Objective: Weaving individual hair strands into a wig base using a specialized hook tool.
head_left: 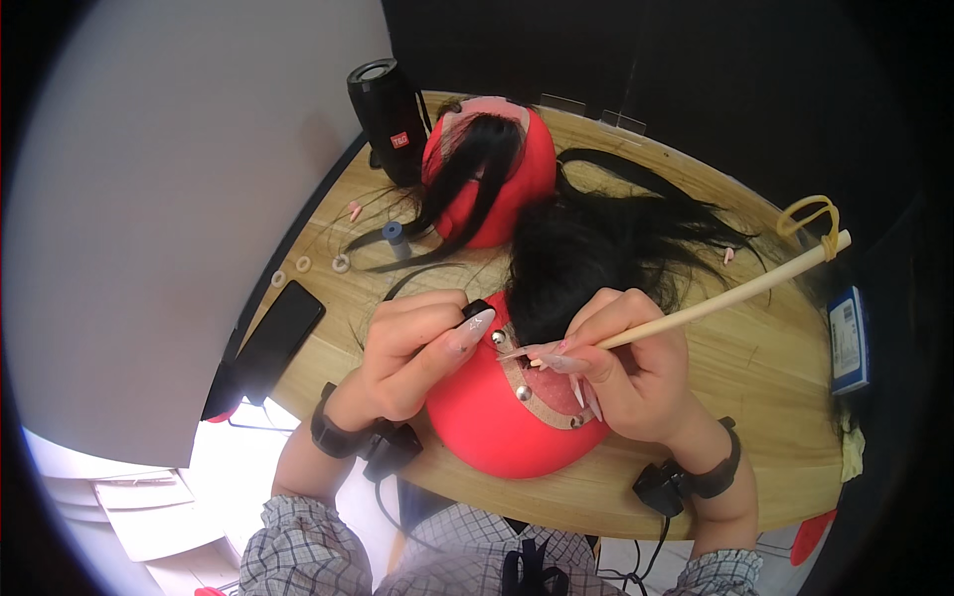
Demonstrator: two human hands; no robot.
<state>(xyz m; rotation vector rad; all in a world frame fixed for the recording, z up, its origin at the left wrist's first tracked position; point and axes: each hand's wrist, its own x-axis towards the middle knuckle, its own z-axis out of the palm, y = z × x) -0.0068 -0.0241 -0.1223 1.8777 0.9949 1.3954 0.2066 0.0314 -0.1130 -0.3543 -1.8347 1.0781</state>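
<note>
A smooth red head form [477,432] rests at the table's front edge, in front of me. Round silver-headed pins [524,393] fasten a tan-edged mesh piece [552,385] onto it. Loose black hair [566,268] spreads behind the form and over its far side. My left hand [412,353] is closed at the mesh's left edge, pinching a tuft of black hair [477,308] between thumb and forefinger. Gripped like a pen in my right hand [636,377] is a hook needle with a long pale wooden handle [735,286]. Its tip is near the mesh, too fine to see clearly.
Farther back stand a second red head form [539,149] with black hair and a black cylindrical speaker [393,124]. Left lie a dark phone [281,333], a blue-grey spool [395,238] and small pale rings [303,263]. A blue-white box [848,343] is at the right edge.
</note>
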